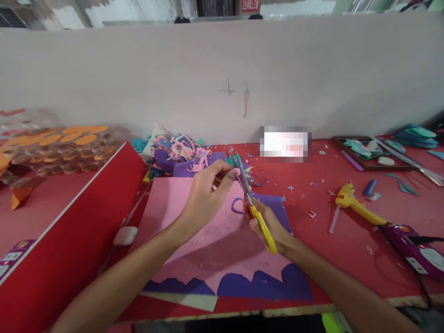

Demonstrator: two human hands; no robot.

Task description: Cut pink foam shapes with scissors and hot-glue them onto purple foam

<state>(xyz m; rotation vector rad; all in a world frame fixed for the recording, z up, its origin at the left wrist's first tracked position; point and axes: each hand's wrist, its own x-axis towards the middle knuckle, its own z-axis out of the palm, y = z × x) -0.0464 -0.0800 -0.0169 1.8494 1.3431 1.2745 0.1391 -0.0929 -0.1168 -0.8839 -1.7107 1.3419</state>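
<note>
My left hand (210, 189) pinches a small pink felt piece (237, 172) between thumb and fingertips. In my right hand (265, 219) is a pair of scissors (258, 217) with yellow handles, its blades pointing up and away beside the pink piece. Whether the blades touch the piece I cannot tell. Beneath both hands lies a large pink sheet (194, 249) with a jagged cut front edge, on top of a purple sheet (263, 286). A purple ring-shaped scrap (237, 206) shows near the scissors.
A heap of coloured offcuts (180, 150) lies behind the sheets. On the right are a yellow glue gun (359, 207), a purple power strip (412, 247) and a dark-framed tray (367, 162). A red divider (90, 222) stands left, beside stacked orange discs (72, 136).
</note>
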